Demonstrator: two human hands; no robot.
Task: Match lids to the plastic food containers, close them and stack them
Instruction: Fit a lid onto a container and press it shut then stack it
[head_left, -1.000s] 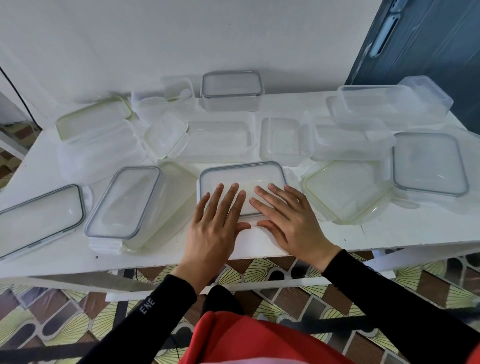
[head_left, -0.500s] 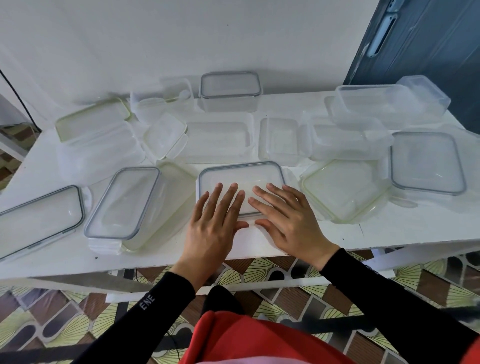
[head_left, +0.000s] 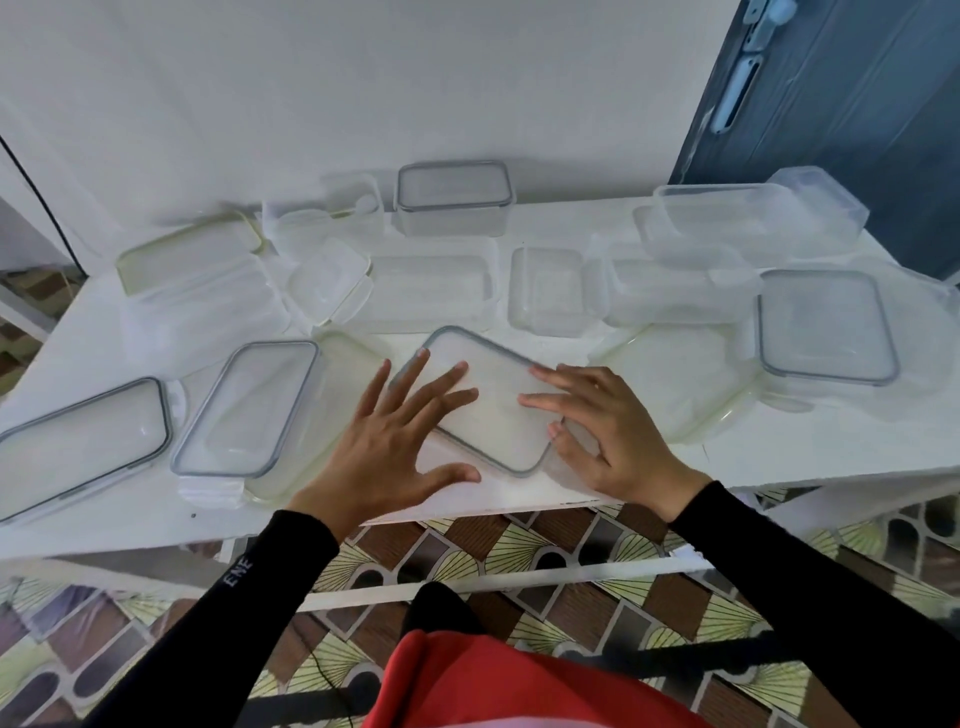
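The grey-rimmed lid (head_left: 488, 410) lies flat at the middle of the white counter (head_left: 810, 452), close to its front edge. It is turned askew. Its long axis runs from far left to near right, with one rounded corner pointing at the clear open container (head_left: 431, 286) behind it and the opposite corner pointing at the front edge.

The left hand (head_left: 384, 447) has its fingers spread and straight. The fingertips lie on the lid's left part and the thumb rests on the counter in front of it, so the grip is apart and clasps nothing. The right hand (head_left: 618, 436) lays two nearly straight fingers on the lid's right side, with the thumb against the near right edge. Its grip is also apart, pressing rather than clamping.

A bare strip of counter runs along the front, to the right of the right hand. To the left, the second grey-rimmed lid (head_left: 244, 410) lies across a green-tinted container (head_left: 337, 395), just beside the left hand. To the right, a green-rimmed square piece (head_left: 680, 384) sits just beside the right hand's fingers. Whether it is a lid or a tub cannot be told. A small square container (head_left: 545, 291) stands behind the lid, and a closed container (head_left: 452, 200) stands at the wall.
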